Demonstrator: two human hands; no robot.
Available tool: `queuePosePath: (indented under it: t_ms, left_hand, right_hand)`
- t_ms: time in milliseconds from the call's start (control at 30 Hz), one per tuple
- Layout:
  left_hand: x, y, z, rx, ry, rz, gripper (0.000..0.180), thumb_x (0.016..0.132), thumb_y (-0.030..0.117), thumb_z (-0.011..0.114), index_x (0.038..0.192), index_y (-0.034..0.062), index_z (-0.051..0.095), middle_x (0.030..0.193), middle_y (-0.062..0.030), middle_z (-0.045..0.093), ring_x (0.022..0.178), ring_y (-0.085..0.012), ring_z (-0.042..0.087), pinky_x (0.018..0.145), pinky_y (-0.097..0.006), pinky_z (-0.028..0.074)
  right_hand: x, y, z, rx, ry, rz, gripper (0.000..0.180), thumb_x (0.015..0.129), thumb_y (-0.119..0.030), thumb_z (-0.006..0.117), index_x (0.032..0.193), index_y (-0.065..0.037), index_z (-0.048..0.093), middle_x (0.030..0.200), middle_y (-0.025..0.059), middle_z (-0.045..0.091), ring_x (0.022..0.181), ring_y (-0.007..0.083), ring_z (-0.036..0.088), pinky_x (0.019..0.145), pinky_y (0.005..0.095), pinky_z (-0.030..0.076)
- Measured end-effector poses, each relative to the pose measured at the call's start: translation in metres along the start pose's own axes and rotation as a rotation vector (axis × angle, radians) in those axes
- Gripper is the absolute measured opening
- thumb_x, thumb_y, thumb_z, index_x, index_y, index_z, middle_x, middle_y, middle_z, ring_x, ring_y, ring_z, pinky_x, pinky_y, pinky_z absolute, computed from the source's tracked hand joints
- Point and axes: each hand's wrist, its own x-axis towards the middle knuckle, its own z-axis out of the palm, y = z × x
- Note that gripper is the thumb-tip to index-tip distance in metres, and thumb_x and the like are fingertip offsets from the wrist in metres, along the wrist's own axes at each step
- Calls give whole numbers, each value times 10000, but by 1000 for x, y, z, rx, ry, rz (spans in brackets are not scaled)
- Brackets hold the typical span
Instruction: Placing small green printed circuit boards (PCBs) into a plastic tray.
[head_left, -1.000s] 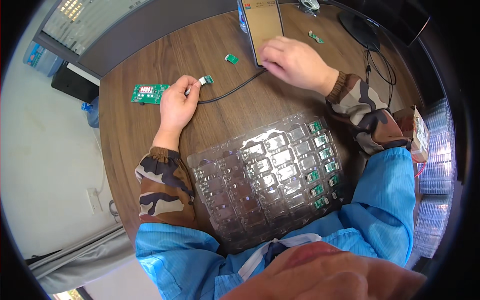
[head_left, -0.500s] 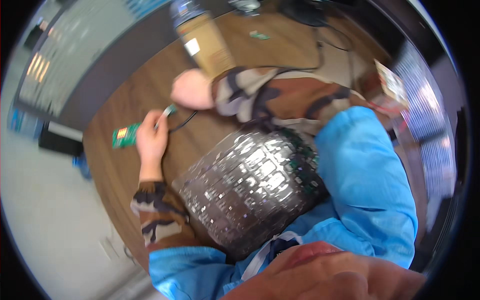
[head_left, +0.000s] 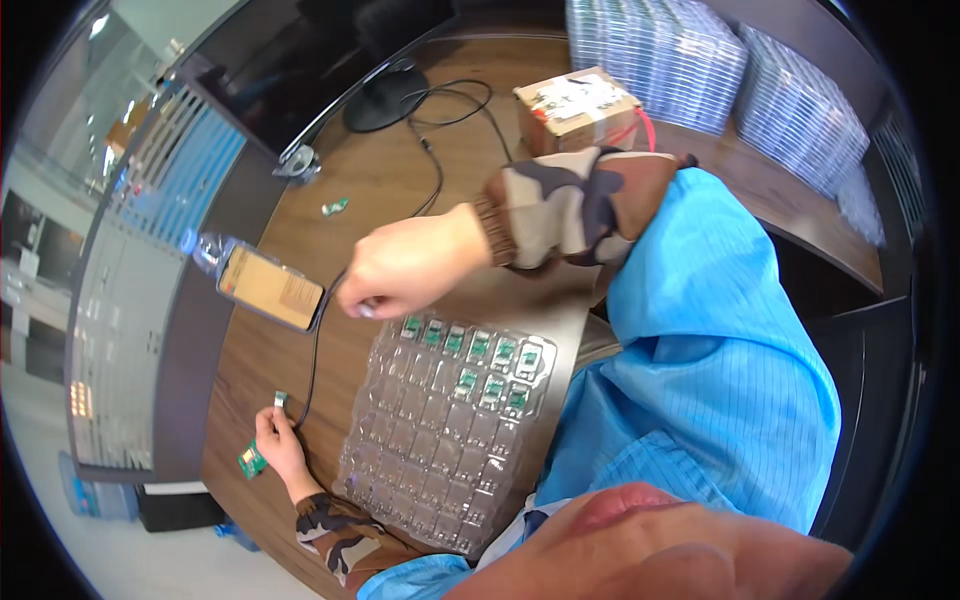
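My left hand pinches the small connector at the black cable's end to steady it, while my right hand, fingers curled together, hovers over the clear tray just below it.

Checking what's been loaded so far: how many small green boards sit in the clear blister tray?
8 in the tray: five along its far row, under the right hand, three in the next row. The hand may hide more.
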Motion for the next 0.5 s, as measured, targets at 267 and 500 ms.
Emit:
queuePosePath:
  t_ms: [267,500]
  left_hand:
    - [1,-2,1,108,-7,74,162,874,160,487,800,27,541,594,-25,515,530,-107,442,536,-214,370]
    - [2,0,4,325,5,175,154,861,144,473,820,12,542,655,-82,548,559,-187,473,564,-281,403]
  right_hand:
    - [-150,-20,-62,88,112,265,124,710,0,576,833,-2,560,814,92,586,666,232,564,590,313,464]
    - [-251,-30,-122,-179,272,623,168,667,17,602,834,7,587,851,93,609,670,235,568,637,311,476]
